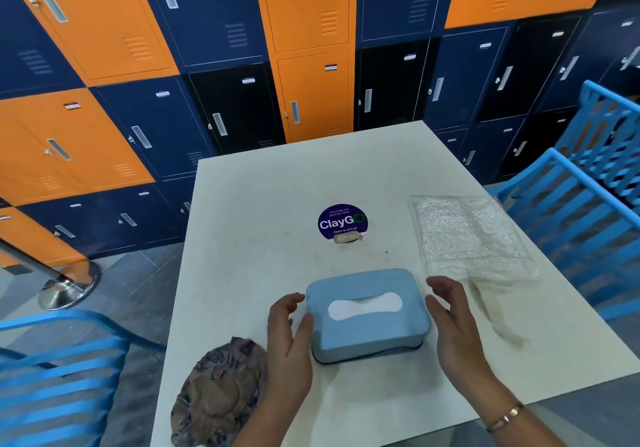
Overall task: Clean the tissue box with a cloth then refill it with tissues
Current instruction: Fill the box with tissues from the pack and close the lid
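Observation:
A light blue tissue box (367, 332) with its lid on sits on the white table (263, 204), and white tissue shows through the slot in its top. My left hand (289, 339) is at the box's left side with fingers relaxed, the thumb touching the lid's edge. My right hand (453, 325) hovers just off the right side, fingers loosely spread and holding nothing. A crumpled brown patterned cloth (218, 394) lies at the table's near left corner, partly under my left wrist. A clear plastic tissue wrapper (467, 235) lies at the right.
A round purple sticker (342, 221) marks the table's middle. Blue slatted chairs stand at the right (595, 183) and near left (59, 370). Orange and navy lockers (221, 66) fill the back. A chrome post base (69, 287) stands on the floor at left.

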